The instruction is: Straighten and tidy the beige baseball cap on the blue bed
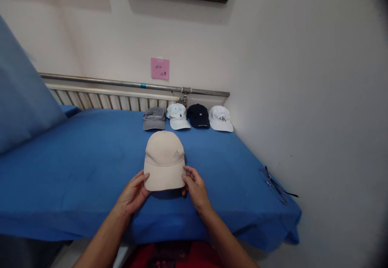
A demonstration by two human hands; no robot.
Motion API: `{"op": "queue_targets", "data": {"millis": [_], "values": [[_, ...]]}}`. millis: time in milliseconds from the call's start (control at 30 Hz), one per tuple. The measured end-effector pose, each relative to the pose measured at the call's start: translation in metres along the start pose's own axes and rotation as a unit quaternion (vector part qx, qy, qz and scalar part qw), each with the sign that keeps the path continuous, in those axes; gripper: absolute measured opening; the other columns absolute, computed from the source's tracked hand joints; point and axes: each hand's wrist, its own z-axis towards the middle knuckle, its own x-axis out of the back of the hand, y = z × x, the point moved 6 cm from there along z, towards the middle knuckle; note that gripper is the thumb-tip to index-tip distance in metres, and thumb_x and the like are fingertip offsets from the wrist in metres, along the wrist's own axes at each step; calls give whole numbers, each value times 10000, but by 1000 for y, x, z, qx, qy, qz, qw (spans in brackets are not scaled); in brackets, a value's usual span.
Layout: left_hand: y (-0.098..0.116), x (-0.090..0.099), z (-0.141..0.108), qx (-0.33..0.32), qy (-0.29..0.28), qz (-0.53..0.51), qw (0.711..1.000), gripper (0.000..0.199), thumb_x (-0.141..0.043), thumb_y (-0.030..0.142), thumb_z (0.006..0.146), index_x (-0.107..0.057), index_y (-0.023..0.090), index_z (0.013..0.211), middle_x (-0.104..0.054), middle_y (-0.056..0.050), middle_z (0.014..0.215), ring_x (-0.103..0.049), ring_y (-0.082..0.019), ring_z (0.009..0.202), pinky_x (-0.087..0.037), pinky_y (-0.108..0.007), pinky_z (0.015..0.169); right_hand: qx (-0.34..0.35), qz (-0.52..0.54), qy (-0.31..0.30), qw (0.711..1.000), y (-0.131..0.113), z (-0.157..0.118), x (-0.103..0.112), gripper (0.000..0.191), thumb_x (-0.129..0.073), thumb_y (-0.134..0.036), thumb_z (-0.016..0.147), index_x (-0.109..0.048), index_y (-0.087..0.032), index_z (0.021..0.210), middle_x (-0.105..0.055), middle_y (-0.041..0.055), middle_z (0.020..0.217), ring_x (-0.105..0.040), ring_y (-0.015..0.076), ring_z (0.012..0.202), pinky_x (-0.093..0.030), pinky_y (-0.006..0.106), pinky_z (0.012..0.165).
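Together, the left hand and right hand grip the beige cap by its brim; four caps line up behind it.

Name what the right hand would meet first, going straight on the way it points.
The beige cap, whose brim the right hand holds at its edge. Past it, the line seems to run toward the gray cap, though depth is unclear from one view.

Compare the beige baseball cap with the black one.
The beige baseball cap is held at its brim by the left hand and right hand; the black baseball cap sits untouched farther back. The beige cap's brim looks plain; the black cap's carries pale lettering. Both brims point toward the camera.
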Motion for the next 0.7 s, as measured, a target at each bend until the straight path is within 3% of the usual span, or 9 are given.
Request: {"op": "queue_targets", "data": {"millis": [167, 467, 700], "values": [[-1, -1, -1, 7, -5, -10, 1000, 246, -621, 0, 786, -679, 162, 963, -751, -81, 970, -710, -199, 824, -604, -307, 762, 2, -5, -1, 1000, 0, 0, 0, 375, -589, -343, 720, -570, -186, 1060, -568, -52, 694, -477, 70, 352, -364, 218, 349], [-1, -3, -1, 8, -18, -10, 1000, 387, -551, 11, 846, -593, 82, 1224, -733, -134, 1010, -718, -220, 875, -600, -308, 810, 8, -11, -4, 1000, -3, -2, -1, 343, -591, -355, 731, -568, -191, 1032, -565, -61, 665, -469, 66, 357, -361, 211, 356], [-3, -2, 0, 14, -21, -11, 1000, 405, -536, 34, 871, -560, 89, 1272, -730, -131, 1020, -715, -222, 892, -598, -314, 824, 9, -21, -9, 1000, -3, -2, -2, 353, -586, -361, 730, -559, -188, 1037, -575, -56, 675, -477, 72, 348, -352, 215, 350]]}}
